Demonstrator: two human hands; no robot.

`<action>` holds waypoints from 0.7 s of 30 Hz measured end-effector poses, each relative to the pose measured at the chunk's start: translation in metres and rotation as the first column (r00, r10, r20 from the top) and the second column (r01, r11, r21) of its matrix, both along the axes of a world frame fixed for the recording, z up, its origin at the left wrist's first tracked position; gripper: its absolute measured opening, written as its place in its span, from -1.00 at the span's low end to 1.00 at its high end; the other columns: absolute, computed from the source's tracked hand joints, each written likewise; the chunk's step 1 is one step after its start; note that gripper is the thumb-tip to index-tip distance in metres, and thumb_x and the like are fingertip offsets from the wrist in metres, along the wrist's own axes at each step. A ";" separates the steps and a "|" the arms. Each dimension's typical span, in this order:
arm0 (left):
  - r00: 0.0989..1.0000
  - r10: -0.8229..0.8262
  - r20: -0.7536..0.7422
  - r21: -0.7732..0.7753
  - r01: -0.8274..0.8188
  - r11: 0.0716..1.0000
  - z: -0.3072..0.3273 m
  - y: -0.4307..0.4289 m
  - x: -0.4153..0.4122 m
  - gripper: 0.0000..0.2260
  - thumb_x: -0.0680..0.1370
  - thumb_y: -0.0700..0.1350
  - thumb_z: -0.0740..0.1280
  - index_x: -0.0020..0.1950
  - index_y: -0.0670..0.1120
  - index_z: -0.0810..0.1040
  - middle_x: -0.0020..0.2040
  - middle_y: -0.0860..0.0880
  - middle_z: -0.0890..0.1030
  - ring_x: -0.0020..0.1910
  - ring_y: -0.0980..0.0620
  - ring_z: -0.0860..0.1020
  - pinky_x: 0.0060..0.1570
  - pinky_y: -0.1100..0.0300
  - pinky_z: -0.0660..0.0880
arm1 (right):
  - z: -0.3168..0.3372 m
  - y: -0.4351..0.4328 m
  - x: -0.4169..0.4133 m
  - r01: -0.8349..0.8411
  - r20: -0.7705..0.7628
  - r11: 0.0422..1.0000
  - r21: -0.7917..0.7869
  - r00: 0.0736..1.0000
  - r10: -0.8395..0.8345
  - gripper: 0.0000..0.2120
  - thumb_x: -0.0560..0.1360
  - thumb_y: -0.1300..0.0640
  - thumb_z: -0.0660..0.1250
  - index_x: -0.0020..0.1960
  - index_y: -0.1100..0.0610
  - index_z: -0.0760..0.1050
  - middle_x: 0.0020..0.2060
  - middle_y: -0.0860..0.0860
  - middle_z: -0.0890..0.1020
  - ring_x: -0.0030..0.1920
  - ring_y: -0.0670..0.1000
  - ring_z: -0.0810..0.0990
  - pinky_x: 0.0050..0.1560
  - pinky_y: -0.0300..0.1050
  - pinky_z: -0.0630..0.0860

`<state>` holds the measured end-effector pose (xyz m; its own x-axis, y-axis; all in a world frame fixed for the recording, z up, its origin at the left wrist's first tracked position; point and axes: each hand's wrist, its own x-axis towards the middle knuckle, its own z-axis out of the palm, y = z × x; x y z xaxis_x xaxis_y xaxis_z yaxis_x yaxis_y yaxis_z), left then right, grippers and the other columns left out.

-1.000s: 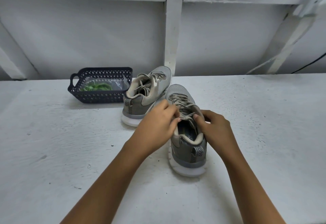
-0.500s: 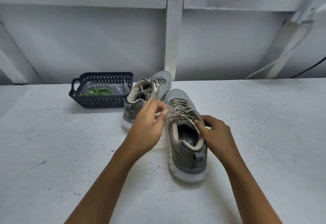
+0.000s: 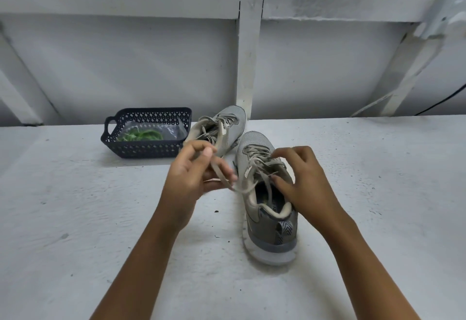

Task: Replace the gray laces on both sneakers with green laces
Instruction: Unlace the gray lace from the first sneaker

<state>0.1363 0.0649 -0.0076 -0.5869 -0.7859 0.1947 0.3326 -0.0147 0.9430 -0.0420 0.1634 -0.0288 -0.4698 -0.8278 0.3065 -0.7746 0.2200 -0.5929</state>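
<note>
Two hands at the gray lace (image 3: 222, 173) of the near sneaker (image 3: 267, 224)
Just beyond the left hand (image 3: 191, 176) stands a second sneaker (image 3: 227, 123), partly hidden by its fingers, with a dark basket (image 3: 148, 148) of green laces (image 3: 143, 135) further left. That hand pinches a loose lace end; the right hand (image 3: 302, 181) curls onto the crossed rows. White table (image 3: 75, 219) spreads outward from both hands
</note>
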 end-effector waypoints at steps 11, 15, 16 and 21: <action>0.849 0.255 0.462 -0.647 0.127 0.752 -0.026 0.003 -0.029 -0.77 0.55 -0.27 0.25 0.10 0.01 0.53 0.08 0.12 0.45 0.09 0.38 0.39 0.08 0.56 0.24 | -0.001 -0.013 -0.004 0.033 -0.014 0.993 -0.117 0.999 -0.035 -0.78 0.46 0.18 0.27 -0.28 0.02 0.28 -0.25 -0.04 0.43 -0.24 0.02 0.43 -0.25 -0.09 0.35; 0.782 0.313 0.539 -0.697 0.205 0.687 -0.027 0.001 -0.046 -0.73 0.49 -0.10 0.38 0.19 -0.02 0.52 0.11 0.02 0.39 0.18 0.08 0.39 0.24 0.21 0.31 | 0.000 -0.026 0.001 0.244 0.182 0.959 -0.145 0.959 -0.217 -0.63 0.58 0.02 0.15 -0.37 0.09 0.24 -0.43 -0.02 0.43 -0.35 0.01 0.38 -0.30 -0.05 0.25; 0.767 0.335 0.548 -0.704 0.206 0.680 -0.027 0.001 -0.050 -0.73 0.48 -0.08 0.39 0.17 -0.02 0.53 0.10 0.00 0.37 0.19 0.01 0.38 0.25 0.14 0.32 | 0.002 -0.029 -0.001 0.290 0.306 0.947 -0.138 0.922 -0.238 -0.58 0.59 -0.06 0.10 -0.38 0.12 0.29 -0.44 0.01 0.47 -0.34 0.01 0.43 -0.28 -0.05 0.30; 0.736 0.403 0.544 -0.759 0.226 0.611 -0.031 0.002 -0.057 -0.85 0.48 -0.03 0.39 0.00 -0.04 0.59 0.04 0.01 0.31 0.14 -0.05 0.33 0.21 0.10 0.30 | 0.009 -0.029 -0.022 0.397 0.943 0.917 -0.030 0.316 -0.106 -0.35 0.60 -0.23 -0.11 -0.37 0.19 0.41 -0.49 0.10 0.53 -0.40 0.07 0.51 -0.30 -0.16 0.40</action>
